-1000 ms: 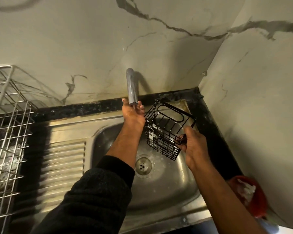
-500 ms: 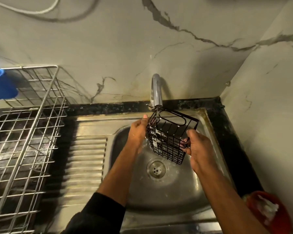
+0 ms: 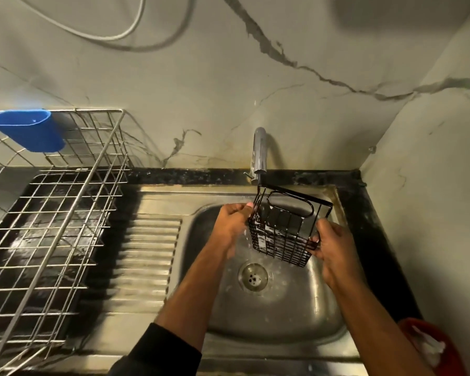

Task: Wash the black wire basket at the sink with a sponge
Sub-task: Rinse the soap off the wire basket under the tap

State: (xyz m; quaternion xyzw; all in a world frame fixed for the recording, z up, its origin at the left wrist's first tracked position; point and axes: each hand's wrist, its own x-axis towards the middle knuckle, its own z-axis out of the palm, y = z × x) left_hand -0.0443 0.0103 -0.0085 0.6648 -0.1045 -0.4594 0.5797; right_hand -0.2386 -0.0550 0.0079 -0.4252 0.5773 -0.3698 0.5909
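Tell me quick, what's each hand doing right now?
Left hand: fingers curled round the left edge of the black wire basket.
Right hand: grips the basket's right side, under the tap.

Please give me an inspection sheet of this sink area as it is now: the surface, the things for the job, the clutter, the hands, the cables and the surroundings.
Surface: steel sink with a ribbed drainboard on its left, wet; drain open.
Job's things: black wire basket held tilted over the basin under the tap; sponge: nothing seen.
Clutter: red container at the lower right edge, contents unclear.
Hands: left hand touches the basket's left side, fingers curled at its rim; right hand grips its right lower corner.
Cables: white cable loops on the wall above.
Surroundings: wire dish rack on the left with a blue cup; marbled wall tiles.
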